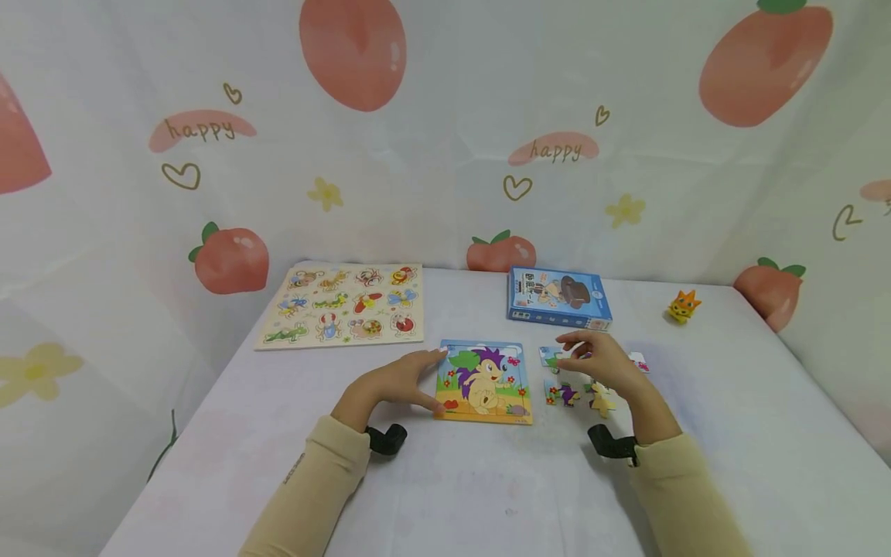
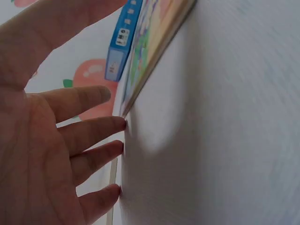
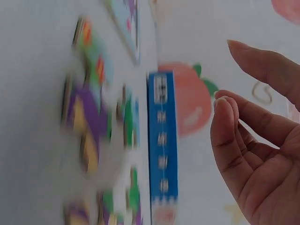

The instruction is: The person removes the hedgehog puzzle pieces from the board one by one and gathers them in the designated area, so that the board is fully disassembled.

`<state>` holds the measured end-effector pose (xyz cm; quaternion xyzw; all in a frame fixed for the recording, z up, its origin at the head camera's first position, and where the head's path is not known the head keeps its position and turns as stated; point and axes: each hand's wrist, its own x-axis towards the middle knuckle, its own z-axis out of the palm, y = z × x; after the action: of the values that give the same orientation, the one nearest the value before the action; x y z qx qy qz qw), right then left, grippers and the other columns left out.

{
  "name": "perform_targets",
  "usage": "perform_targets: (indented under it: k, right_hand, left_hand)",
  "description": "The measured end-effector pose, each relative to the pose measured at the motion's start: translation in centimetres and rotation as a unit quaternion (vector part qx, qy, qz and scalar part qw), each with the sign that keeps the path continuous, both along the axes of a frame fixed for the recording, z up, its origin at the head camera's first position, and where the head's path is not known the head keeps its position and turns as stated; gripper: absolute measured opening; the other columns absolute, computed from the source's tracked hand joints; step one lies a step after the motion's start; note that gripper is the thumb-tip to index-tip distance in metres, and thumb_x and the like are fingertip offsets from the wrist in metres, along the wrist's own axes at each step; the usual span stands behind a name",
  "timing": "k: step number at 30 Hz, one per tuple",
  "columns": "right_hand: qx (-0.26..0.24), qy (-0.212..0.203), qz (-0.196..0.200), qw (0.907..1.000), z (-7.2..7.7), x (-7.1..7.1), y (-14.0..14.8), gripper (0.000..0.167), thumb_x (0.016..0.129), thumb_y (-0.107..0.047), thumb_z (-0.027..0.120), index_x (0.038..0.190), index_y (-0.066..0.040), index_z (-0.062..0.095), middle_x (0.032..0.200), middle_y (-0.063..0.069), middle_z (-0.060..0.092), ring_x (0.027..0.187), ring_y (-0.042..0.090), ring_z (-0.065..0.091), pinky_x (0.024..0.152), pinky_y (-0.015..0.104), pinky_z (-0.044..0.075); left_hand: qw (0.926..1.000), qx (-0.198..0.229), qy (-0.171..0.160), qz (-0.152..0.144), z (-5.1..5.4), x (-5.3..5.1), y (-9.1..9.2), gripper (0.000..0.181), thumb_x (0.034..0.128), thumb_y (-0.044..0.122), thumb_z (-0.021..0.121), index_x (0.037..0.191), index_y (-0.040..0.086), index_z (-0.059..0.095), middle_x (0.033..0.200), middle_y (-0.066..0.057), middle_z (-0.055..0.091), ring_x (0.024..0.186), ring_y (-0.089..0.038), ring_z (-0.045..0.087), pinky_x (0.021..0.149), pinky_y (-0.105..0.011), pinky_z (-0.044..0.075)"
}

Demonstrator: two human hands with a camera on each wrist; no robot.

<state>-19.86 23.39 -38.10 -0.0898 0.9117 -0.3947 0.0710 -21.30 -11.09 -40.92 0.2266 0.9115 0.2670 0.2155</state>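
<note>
The left grip [image 1: 400, 379] spreads its fingers at the left edge of a hedgehog board [image 1: 483, 383] lying on the desk [image 1: 473, 487]; the right grip [image 1: 604, 362], thumb and fingers apart, holds nothing above loose puzzle pieces [image 1: 568, 395] beside it. Farther back are an insect board [image 1: 383, 340], an orange figure [image 1: 683, 307] and a blue box [image 1: 559, 299].

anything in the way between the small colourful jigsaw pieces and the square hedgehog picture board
Nothing visible: in the head view, only white cloth lies between the small colourful jigsaw pieces and the square hedgehog picture board. The left hand is at the board's opposite edge; the right hand hovers over the pieces.
</note>
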Motion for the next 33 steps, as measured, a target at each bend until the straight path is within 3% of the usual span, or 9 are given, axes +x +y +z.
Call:
perform_targets:
  k: [7, 15, 21, 27, 33]
  right_hand:
    - [-0.03, 0.014, 0.069, 0.9971, 0.2, -0.6, -5.1, 0.045, 0.08, -0.019, 0.073, 0.117, 0.005, 0.06, 0.104, 0.022, 0.06, 0.084, 0.02, 0.055, 0.068, 0.027, 0.048]
    - [-0.039, -0.022, 0.137, 0.9896, -1.1, -1.2, -9.9, 0.041, 0.08, -0.018, 0.073, 0.114, 0.003, 0.063, 0.096, 0.016, 0.06, 0.076, 0.017, 0.05, 0.062, 0.026, 0.046]
    - [-0.056, -0.066, 0.133, 0.9873, -2.0, -1.3, -12.0, 0.038, 0.079, -0.017, 0.074, 0.112, 0.001, 0.065, 0.092, 0.011, 0.061, 0.073, 0.016, 0.049, 0.06, 0.024, 0.046]
    - [-0.045, -0.084, 0.121, 0.9881, -2.4, -1.3, -13.3, 0.037, 0.077, -0.017, 0.075, 0.11, -0.003, 0.066, 0.096, 0.009, 0.063, 0.075, 0.015, 0.052, 0.064, 0.022, 0.047]
    - [-0.039, -0.107, 0.097, 0.9887, -2.8, -0.9, -13.8, 0.035, 0.077, -0.017, 0.076, 0.109, -0.007, 0.067, 0.09, 0.005, 0.059, 0.077, 0.016, 0.05, 0.066, 0.021, 0.046]
  left_hand:
    - [0.9998, -0.016, 0.004, -0.014, -0.5, -0.1, -0.2, 0.093, 0.069, 0.036, 0.081, 0.146, 0.016, 0.033, 0.156, -0.004, 0.021, 0.145, -0.026, 0.015, 0.116, -0.047, 0.018]
    - [0.9996, -0.024, 0.006, -0.01, -0.5, 0.0, -0.2, 0.094, 0.0679, 0.038, 0.082, 0.146, 0.017, 0.033, 0.156, -0.003, 0.02, 0.145, -0.026, 0.013, 0.116, -0.048, 0.018]
    - [0.9995, -0.025, 0.011, -0.018, -0.5, 0.1, -0.1, 0.094, 0.0685, 0.038, 0.081, 0.145, 0.015, 0.033, 0.156, -0.005, 0.02, 0.145, -0.027, 0.014, 0.116, -0.049, 0.019]
    - [0.9994, -0.026, 0.012, -0.02, -0.3, 0.1, -0.2, 0.093, 0.0688, 0.039, 0.081, 0.146, 0.015, 0.033, 0.156, -0.005, 0.02, 0.145, -0.027, 0.014, 0.116, -0.049, 0.019]
    - [0.9995, -0.023, 0.009, -0.021, -0.4, 0.2, -0.1, 0.093, 0.0689, 0.038, 0.081, 0.145, 0.015, 0.034, 0.156, -0.005, 0.02, 0.145, -0.027, 0.015, 0.115, -0.049, 0.02]
